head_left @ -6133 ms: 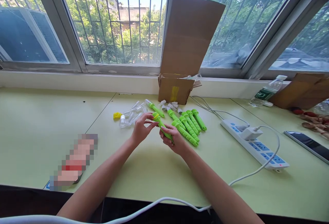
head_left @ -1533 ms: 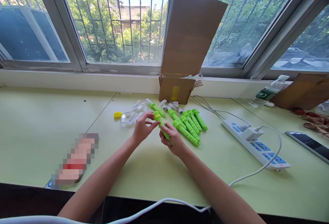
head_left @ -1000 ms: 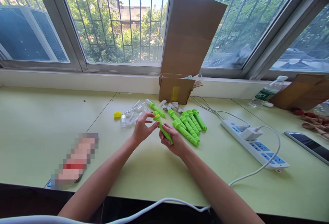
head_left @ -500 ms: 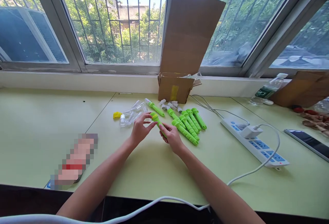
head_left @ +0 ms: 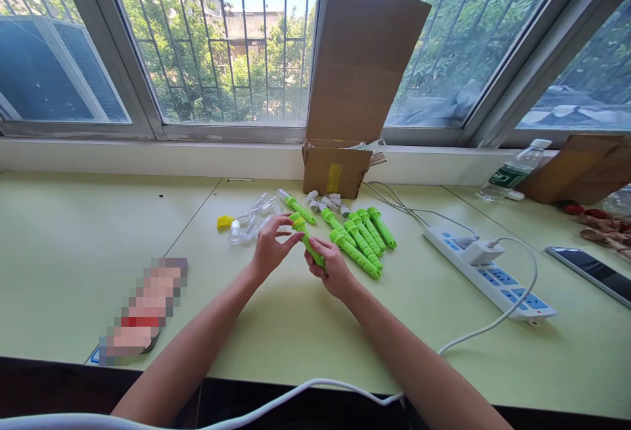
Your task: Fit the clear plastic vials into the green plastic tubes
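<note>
My right hand (head_left: 332, 267) wraps round the lower part of a bright green plastic tube (head_left: 306, 240), shaped like a small torch body, and holds it tilted above the table. A yellow piece (head_left: 298, 222) shows in its wide, ribbed head. At that head is my left hand (head_left: 272, 246), its thumb and fingertips closed about the rim. Just beyond lies another green tube (head_left: 298, 208) with a clear cap on its end. Several more green tubes (head_left: 362, 246) lie to the right of my hands. Left of them are clear plastic caps (head_left: 254, 218) and loose yellow pieces (head_left: 225, 221).
Small white parts (head_left: 331, 202) lie before an open cardboard box (head_left: 329, 170) by the window. On the right are a power strip (head_left: 488, 275) with cables, a phone (head_left: 591, 272) and a water bottle (head_left: 515, 170). A blurred-out phone-like object (head_left: 145, 305) lies at left.
Both hands have shifted very slightly with the green tube, which sits a little lower and to the right. The other things on the table stay put.
</note>
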`<state>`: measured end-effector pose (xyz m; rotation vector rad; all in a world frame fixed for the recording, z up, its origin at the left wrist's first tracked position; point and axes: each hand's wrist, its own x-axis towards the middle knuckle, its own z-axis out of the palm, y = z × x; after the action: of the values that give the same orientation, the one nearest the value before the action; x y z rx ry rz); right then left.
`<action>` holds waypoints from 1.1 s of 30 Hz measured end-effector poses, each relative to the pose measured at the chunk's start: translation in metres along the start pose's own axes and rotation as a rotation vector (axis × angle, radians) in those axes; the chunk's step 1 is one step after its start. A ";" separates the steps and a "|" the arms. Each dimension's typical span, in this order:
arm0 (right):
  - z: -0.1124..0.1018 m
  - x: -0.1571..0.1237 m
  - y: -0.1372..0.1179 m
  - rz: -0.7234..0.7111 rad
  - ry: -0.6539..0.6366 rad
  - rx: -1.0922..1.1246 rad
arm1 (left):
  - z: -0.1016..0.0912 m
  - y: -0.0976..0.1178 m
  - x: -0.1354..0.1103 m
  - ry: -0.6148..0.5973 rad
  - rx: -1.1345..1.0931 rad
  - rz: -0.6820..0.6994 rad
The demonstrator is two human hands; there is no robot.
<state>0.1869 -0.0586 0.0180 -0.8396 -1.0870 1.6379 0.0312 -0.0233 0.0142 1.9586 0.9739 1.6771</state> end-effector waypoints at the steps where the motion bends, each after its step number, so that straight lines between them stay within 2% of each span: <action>1: 0.000 0.000 0.000 0.012 -0.010 0.016 | 0.000 0.000 0.000 -0.001 -0.002 -0.001; 10: -0.006 0.003 0.001 0.087 -0.100 0.094 | -0.001 -0.003 -0.001 -0.008 0.004 -0.018; 15: -0.005 0.002 0.002 0.074 -0.074 -0.027 | 0.000 -0.005 -0.004 0.002 -0.004 -0.014; 18: -0.005 0.003 0.005 0.019 0.008 -0.159 | 0.000 -0.005 -0.006 0.014 -0.007 -0.003; 25: -0.008 0.008 0.014 -0.317 0.129 -0.520 | -0.001 -0.002 -0.008 0.040 0.066 0.087; 29: -0.007 0.009 0.015 -0.361 0.139 -0.504 | -0.001 -0.002 -0.007 0.024 0.081 0.103; 33: -0.004 0.006 0.011 -0.298 0.104 -0.395 | -0.001 -0.001 -0.005 0.018 0.077 0.118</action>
<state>0.1848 -0.0531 0.0066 -0.9499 -1.4111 1.1382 0.0295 -0.0260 0.0102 2.0918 0.9595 1.7470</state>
